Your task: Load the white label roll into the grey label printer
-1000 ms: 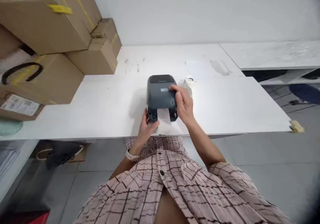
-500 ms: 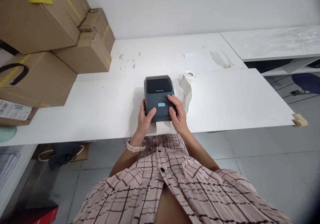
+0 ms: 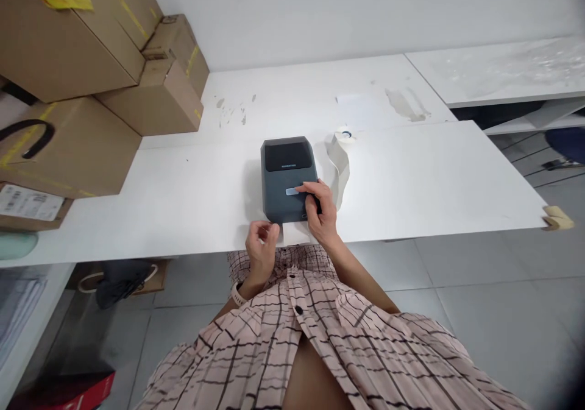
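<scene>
A dark grey label printer (image 3: 280, 198) with a black window in its lid stands near the front edge of the white table. A white paper strip (image 3: 295, 233) sticks out of its front. My right hand (image 3: 323, 212) is closed around the printer's front right corner, its index finger reaching to the light oblong button (image 3: 291, 191) on top. Just left of the paper strip is my left hand (image 3: 261, 245), its fingers curled in and thumb close to the fingertips. Whether anything is between them is hidden. Right of the printer lies a partly unwound label roll (image 3: 339, 169).
Cardboard boxes (image 3: 105, 145) are stacked at the left of the table (image 3: 205, 197). A tan foam piece (image 3: 557, 217) covers the front right corner. Clear plastic wrap (image 3: 516, 63) lies on the surface at the back right. Below left is a dark bag (image 3: 121, 282).
My left hand has let go of the printer's left side and moved down beside the paper strip. My right index finger has shifted left onto the button.
</scene>
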